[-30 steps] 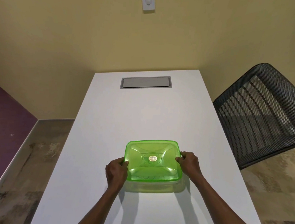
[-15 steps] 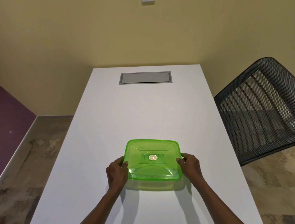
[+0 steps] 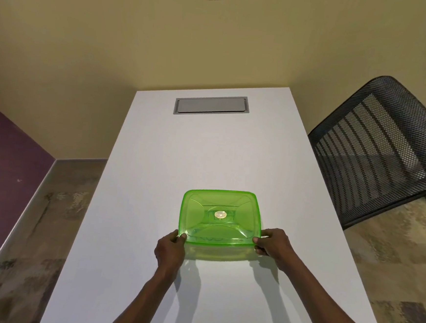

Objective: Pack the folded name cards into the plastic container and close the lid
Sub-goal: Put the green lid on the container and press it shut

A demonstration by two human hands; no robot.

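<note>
Green lid (image 3: 219, 216) sat on the clear plastic container (image 3: 218, 253); left hand (image 3: 170, 250) and right hand (image 3: 274, 245) pinched its near corners on the white table (image 3: 207, 155)

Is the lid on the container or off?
On: the green lid covers the container, both hands gripping its near corners. Fully sealed: cannot tell.

container (image 3: 216, 253): clear green plastic, upright on table | lid (image 3: 220, 216): green, translucent, seated on top
</note>
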